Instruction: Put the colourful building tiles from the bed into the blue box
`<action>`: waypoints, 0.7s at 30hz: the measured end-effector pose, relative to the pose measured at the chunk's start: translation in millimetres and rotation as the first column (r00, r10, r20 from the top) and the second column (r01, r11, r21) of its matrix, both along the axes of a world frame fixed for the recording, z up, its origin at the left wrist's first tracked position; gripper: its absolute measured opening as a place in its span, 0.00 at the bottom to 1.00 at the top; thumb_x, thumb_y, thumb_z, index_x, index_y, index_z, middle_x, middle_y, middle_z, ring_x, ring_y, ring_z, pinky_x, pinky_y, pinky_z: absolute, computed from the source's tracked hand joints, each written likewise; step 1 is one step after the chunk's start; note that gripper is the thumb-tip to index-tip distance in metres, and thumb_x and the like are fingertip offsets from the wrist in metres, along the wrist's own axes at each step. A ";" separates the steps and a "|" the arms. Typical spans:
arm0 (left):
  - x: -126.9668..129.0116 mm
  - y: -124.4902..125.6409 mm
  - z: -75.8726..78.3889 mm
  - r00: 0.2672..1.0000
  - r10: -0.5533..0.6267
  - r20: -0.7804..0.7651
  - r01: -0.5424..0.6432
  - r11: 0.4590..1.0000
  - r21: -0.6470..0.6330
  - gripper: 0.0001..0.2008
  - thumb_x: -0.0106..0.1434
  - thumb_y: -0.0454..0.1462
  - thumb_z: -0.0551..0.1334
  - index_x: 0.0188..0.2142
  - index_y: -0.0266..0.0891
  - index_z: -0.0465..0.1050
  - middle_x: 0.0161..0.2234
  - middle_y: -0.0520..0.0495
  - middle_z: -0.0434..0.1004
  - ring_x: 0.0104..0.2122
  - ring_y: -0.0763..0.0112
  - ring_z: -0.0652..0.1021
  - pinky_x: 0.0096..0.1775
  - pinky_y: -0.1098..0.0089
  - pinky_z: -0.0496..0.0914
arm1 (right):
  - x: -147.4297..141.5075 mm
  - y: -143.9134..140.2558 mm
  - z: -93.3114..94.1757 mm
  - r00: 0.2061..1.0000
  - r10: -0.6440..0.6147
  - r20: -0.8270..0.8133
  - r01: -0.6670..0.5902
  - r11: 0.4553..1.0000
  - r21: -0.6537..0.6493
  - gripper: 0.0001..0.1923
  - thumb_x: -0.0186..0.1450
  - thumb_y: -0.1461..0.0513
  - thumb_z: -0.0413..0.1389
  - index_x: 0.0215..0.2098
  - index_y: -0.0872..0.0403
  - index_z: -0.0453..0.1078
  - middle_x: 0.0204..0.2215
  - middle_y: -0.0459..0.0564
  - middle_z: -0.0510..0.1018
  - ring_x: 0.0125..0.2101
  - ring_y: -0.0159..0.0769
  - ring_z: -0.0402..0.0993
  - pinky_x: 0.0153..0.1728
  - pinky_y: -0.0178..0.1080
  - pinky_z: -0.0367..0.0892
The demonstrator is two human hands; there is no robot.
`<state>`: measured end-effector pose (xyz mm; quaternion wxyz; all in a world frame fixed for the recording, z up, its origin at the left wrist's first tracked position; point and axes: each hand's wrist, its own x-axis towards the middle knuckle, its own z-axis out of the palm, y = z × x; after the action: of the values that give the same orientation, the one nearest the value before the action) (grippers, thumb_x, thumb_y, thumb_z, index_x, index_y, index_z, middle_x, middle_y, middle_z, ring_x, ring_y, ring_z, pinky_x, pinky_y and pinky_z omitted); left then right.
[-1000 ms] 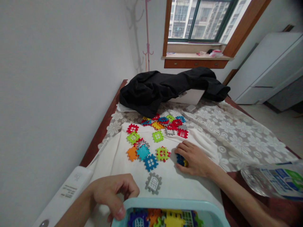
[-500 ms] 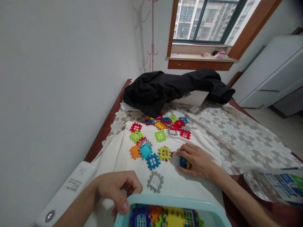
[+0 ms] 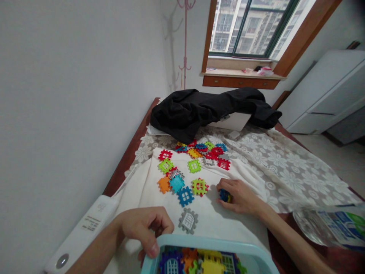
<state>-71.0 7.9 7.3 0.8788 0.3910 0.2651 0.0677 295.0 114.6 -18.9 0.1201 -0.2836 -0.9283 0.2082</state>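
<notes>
My right hand (image 3: 238,196) rests on the white cloth (image 3: 216,220) with its fingers curled around blue and yellow toy tiles (image 3: 224,196). My left hand (image 3: 146,227) grips the near-left rim of a light blue bin (image 3: 188,242) full of coloured tiles, thumb over the edge. A grey window tile (image 3: 188,220) lies between the two hands. A blue tile (image 3: 185,196) and a green-and-red tile (image 3: 199,186) lie just left of my right hand. More tiles are scattered farther back (image 3: 203,152).
A black garment (image 3: 205,110) is heaped over a white box at the table's far end. A white device (image 3: 82,232) lies along the left edge by the wall. A plastic bottle (image 3: 330,224) lies at the right. Lace tablecloth (image 3: 291,171) covers the right side.
My right hand has curled tighter around the blue and yellow tiles and lifted its palm slightly. The view has tilted down a little. My left hand stays on the bin's rim.
</notes>
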 end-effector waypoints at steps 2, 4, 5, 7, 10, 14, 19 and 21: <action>0.5 0.8 -2.7 1.000 -0.013 0.023 0.013 1.000 0.001 0.18 0.46 0.41 0.79 0.25 0.38 0.71 0.18 0.55 0.75 0.13 0.74 0.71 0.13 0.78 0.69 | -4.9 -1.8 -2.3 0.992 -0.050 -0.115 0.045 0.998 -0.041 0.09 0.68 0.56 0.58 0.43 0.51 0.67 0.36 0.49 0.77 0.34 0.40 0.75 0.38 0.41 0.65; 1.0 2.3 -5.2 0.999 -0.025 0.032 0.026 1.000 -0.007 0.18 0.46 0.41 0.79 0.25 0.38 0.72 0.18 0.54 0.76 0.12 0.73 0.72 0.13 0.77 0.70 | -16.0 -3.7 -1.2 0.973 -0.083 -0.217 0.071 0.995 -0.065 0.09 0.69 0.56 0.57 0.45 0.50 0.67 0.37 0.49 0.78 0.36 0.41 0.76 0.39 0.41 0.67; 1.3 3.2 -6.2 0.999 -0.031 0.034 0.032 0.999 -0.011 0.18 0.46 0.41 0.79 0.25 0.38 0.72 0.18 0.54 0.76 0.12 0.73 0.73 0.13 0.77 0.70 | -23.8 -4.3 0.9 0.968 -0.077 -0.240 0.064 0.996 -0.063 0.10 0.70 0.56 0.57 0.47 0.50 0.67 0.38 0.50 0.78 0.37 0.41 0.76 0.40 0.42 0.68; 2.0 5.0 -7.5 0.998 -0.045 0.040 0.045 0.999 -0.014 0.19 0.45 0.42 0.79 0.24 0.37 0.72 0.17 0.54 0.76 0.12 0.72 0.73 0.13 0.77 0.71 | -41.8 -4.3 7.5 0.977 -0.019 -0.212 0.016 1.000 -0.018 0.14 0.70 0.58 0.56 0.53 0.50 0.67 0.43 0.52 0.78 0.41 0.42 0.76 0.42 0.43 0.70; 3.3 6.9 -8.3 0.997 -0.057 0.056 0.058 0.998 -0.009 0.18 0.45 0.41 0.79 0.24 0.38 0.72 0.17 0.55 0.77 0.12 0.71 0.74 0.12 0.77 0.72 | -67.5 -1.1 18.5 0.996 0.080 -0.030 -0.077 0.992 0.100 0.21 0.70 0.58 0.56 0.60 0.49 0.66 0.51 0.57 0.77 0.46 0.47 0.75 0.45 0.46 0.71; 5.4 7.9 -9.4 0.996 -0.059 0.061 0.060 0.998 -0.005 0.19 0.44 0.42 0.80 0.24 0.37 0.72 0.17 0.54 0.78 0.12 0.71 0.75 0.13 0.77 0.73 | -82.8 3.8 23.5 0.988 0.110 0.111 -0.123 0.985 0.122 0.25 0.68 0.56 0.58 0.62 0.50 0.67 0.54 0.57 0.76 0.49 0.50 0.73 0.47 0.48 0.72; 7.0 9.0 -9.7 0.991 -0.081 0.107 0.080 0.997 0.009 0.18 0.45 0.41 0.80 0.23 0.37 0.73 0.18 0.53 0.78 0.12 0.69 0.75 0.13 0.75 0.74 | -78.7 6.6 20.7 0.989 0.118 0.088 -0.126 0.988 0.086 0.23 0.66 0.58 0.59 0.59 0.51 0.70 0.53 0.56 0.77 0.49 0.48 0.73 0.50 0.48 0.72; 7.2 9.3 -9.0 0.992 -0.076 0.096 0.076 0.997 0.006 0.18 0.45 0.41 0.80 0.23 0.37 0.73 0.18 0.53 0.78 0.12 0.70 0.76 0.13 0.75 0.74 | -76.8 8.1 22.2 0.986 0.137 0.097 -0.146 0.985 0.087 0.24 0.64 0.59 0.60 0.59 0.51 0.70 0.53 0.56 0.77 0.49 0.48 0.74 0.50 0.48 0.72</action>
<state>-63.8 17.2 -1.6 0.8920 0.3982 0.2071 0.0531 218.2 122.6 3.3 0.0761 -0.2199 -0.9594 0.1595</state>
